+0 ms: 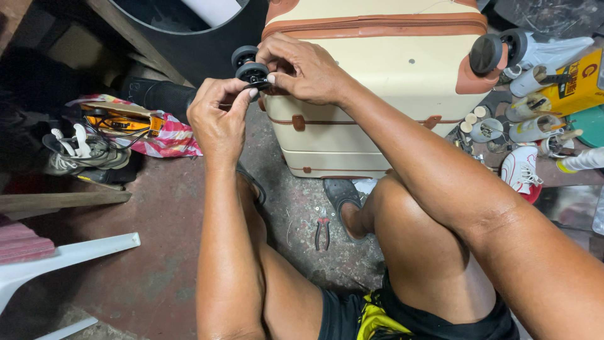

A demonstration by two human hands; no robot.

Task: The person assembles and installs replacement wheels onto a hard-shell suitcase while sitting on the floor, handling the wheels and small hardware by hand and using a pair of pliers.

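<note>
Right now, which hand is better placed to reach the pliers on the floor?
Left hand, probably: it only pinches the wheel at its fingertips, while the right hand grips the wheel mount; the pliers lie between the legs.

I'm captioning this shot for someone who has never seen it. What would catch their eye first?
First, the two hands at top centre: the left hand and right hand both pinch a black wheel at the corner of a cream suitcase with brown trim, lying on the floor. Next, the red-handled pliers on the floor between the person's bare legs, and the white shoe among the clutter at right.
</note>
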